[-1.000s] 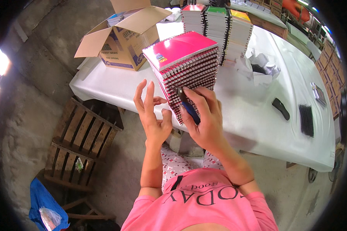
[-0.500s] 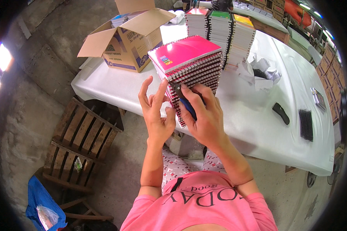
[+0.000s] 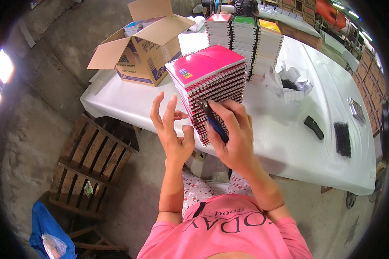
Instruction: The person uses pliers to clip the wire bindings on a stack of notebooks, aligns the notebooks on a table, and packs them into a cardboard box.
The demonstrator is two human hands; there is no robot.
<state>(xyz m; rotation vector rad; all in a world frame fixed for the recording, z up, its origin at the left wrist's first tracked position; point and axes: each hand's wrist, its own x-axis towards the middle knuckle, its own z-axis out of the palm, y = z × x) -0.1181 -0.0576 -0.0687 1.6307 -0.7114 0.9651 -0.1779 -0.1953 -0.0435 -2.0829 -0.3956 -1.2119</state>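
A tall stack of spiral notebooks point(image 3: 208, 64) with pink-red covers stands at the table's near edge, its wire-bound edges facing me. Blue-handled cutting pliers point(image 3: 217, 125) are gripped in my right hand point(image 3: 237, 140), their jaws up against the wire coils at the stack's left front corner. To the left of that corner is my left hand point(image 3: 173, 136), empty, with its fingers spread and curved. Whether the jaws have closed on a wire is too small to tell.
An open cardboard box point(image 3: 147, 58) holds books at the back left. Behind the stack rise several notebook piles point(image 3: 245, 41). On the white-covered table point(image 3: 289, 146) lie crumpled paper point(image 3: 296, 86), a black object point(image 3: 314, 127) and black coils point(image 3: 343, 139). A slatted wooden chair point(image 3: 93, 155) stands left.
My right hand and the pliers have moved slightly lower along the coils. My left hand has drawn a little away to the left of the stack.
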